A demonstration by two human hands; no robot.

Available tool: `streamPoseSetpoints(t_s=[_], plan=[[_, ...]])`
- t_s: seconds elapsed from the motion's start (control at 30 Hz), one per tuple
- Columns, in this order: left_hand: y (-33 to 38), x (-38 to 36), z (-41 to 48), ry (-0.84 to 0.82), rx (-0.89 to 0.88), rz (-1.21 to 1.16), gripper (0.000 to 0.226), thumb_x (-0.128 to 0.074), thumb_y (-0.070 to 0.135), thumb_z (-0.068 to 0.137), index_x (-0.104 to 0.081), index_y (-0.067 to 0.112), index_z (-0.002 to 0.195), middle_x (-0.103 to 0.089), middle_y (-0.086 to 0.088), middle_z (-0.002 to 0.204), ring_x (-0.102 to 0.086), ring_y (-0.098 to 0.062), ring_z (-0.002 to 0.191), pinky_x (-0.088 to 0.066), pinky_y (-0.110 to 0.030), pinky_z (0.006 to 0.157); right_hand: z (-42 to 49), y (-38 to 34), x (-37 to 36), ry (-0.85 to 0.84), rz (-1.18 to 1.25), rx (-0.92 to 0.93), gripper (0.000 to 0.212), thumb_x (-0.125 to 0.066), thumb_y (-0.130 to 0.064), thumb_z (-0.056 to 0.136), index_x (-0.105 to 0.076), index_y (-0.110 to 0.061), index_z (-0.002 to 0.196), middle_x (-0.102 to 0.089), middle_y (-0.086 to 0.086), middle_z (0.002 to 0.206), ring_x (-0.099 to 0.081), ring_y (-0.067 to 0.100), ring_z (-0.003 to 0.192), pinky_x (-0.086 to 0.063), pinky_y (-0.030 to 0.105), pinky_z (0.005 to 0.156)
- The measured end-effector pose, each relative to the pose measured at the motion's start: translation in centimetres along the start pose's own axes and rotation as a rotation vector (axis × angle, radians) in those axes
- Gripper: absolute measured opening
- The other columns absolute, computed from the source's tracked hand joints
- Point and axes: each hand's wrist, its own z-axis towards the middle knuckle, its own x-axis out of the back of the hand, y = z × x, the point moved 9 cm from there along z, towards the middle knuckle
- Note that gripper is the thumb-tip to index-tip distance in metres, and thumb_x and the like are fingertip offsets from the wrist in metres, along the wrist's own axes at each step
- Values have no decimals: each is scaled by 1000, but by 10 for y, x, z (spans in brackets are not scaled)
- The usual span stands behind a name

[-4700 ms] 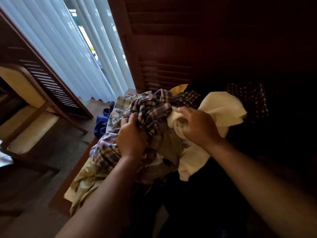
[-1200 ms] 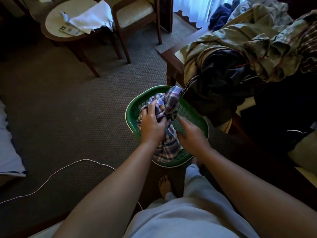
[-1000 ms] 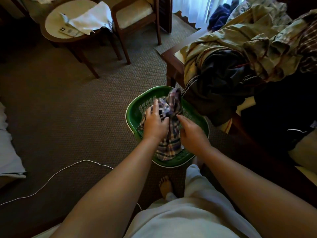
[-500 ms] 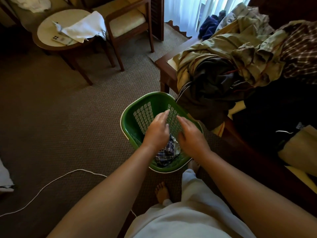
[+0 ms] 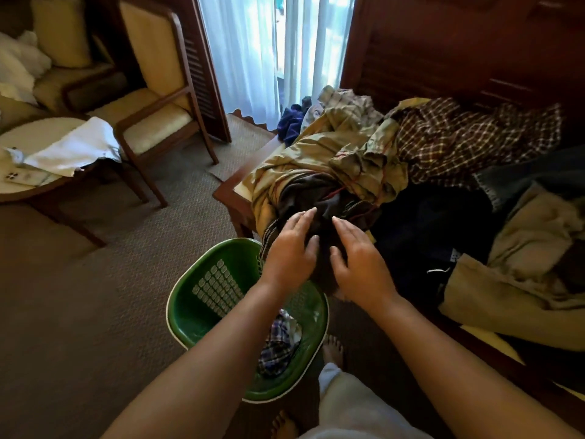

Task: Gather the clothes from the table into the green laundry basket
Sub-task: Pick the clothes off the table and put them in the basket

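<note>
The clothes (image 5: 364, 160) lie heaped on the wooden table (image 5: 228, 189) at your right: an olive garment (image 5: 316, 153) on top at the near corner, a dark garment (image 5: 304, 191) spilling over the table edge beneath it, a brown checked shirt (image 5: 459, 137) behind, a blue piece (image 5: 289, 122) at the far end and a beige cloth (image 5: 522, 248) at the near right. The green laundry basket (image 5: 202, 315) stands on the carpet (image 5: 95, 280) just beside the table's near corner and holds one plaid garment (image 5: 278, 343) at its bottom. Your left hand (image 5: 289, 248) and right hand (image 5: 357, 264) are side by side at the hanging dark garment, palms down, fingers extended and loosely spread, gripping nothing; whether the fingertips touch the fabric cannot be told. Your bare foot (image 5: 332, 346) rests just beside the basket. Farther left stand a cushioned armchair (image 5: 158, 99) and a round table (image 5: 31, 190) bearing a white cloth (image 5: 72, 147); a sheer curtain (image 5: 253, 42) hangs behind.
</note>
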Motion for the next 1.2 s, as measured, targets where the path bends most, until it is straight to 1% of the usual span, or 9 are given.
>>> streamPoseSetpoints(t_s=[0.37,0.5,0.63,0.77,0.83,0.93,1.03,1.1,1.2], plan=[[88,-63,140,-96,-126,-45,61,-62,20,100,-41,25,157,-42,-1,159,-50,-16,139,-46,-30,112,91,97,97,150,-14,-120,54,-59,-19,100,-45,-11,152,-48,5,153,-40,16,144,-28,21,114],[117,-87,188,-118,-132,-46,61,-62,17,100,-42,24,157,-40,2,161,-47,-14,140,-40,-21,107,133,141,138,179,-71,-141,55,-60,-20,100,-45,-9,152,-47,9,154,-39,21,144,-28,24,114],[138,-108,226,-143,-157,-15,62,-61,18,100,-40,25,158,-38,4,162,-47,-14,139,-36,-18,103,184,196,174,158,-257,-184,70,-65,-37,95,-40,-10,154,-41,13,158,-35,29,147,-30,41,120],[142,-122,255,-151,-197,33,64,-62,19,99,-39,25,159,-37,2,163,-44,-19,144,-41,-28,111,222,275,175,-200,-591,-470,122,-66,-79,74,1,-29,163,3,8,171,3,34,156,-4,69,118],[148,-133,272,-172,-224,42,65,-63,19,99,-38,24,159,-35,3,163,-42,-18,145,-39,-25,112,230,304,173,-321,-670,-509,134,-72,-79,67,15,-37,159,19,6,169,18,37,154,6,76,113],[158,-149,295,-217,-258,88,76,-71,30,95,-32,31,160,-30,2,164,-42,-20,143,-40,-24,107,231,329,175,-345,-712,-527,137,-76,-76,65,22,-44,155,29,6,166,27,40,151,11,82,107],[162,-175,320,-315,-247,222,100,-77,53,85,-11,44,161,-5,-1,173,-18,-32,156,-36,-49,120,230,343,181,-296,-693,-530,139,-72,-83,62,27,-45,153,35,7,163,32,40,149,12,82,107],[171,-197,332,-387,-271,278,115,-78,60,80,0,43,162,12,-1,173,4,-33,159,-21,-57,125,231,347,188,-248,-705,-493,142,-66,-90,58,28,-42,153,33,7,164,31,39,150,11,79,110],[191,-234,348,-471,-326,352,133,-76,75,69,12,40,162,25,-4,170,22,-33,156,-5,-64,125,231,357,205,-173,-643,-489,144,-65,-92,57,25,-38,156,29,7,166,28,38,151,7,75,115]])
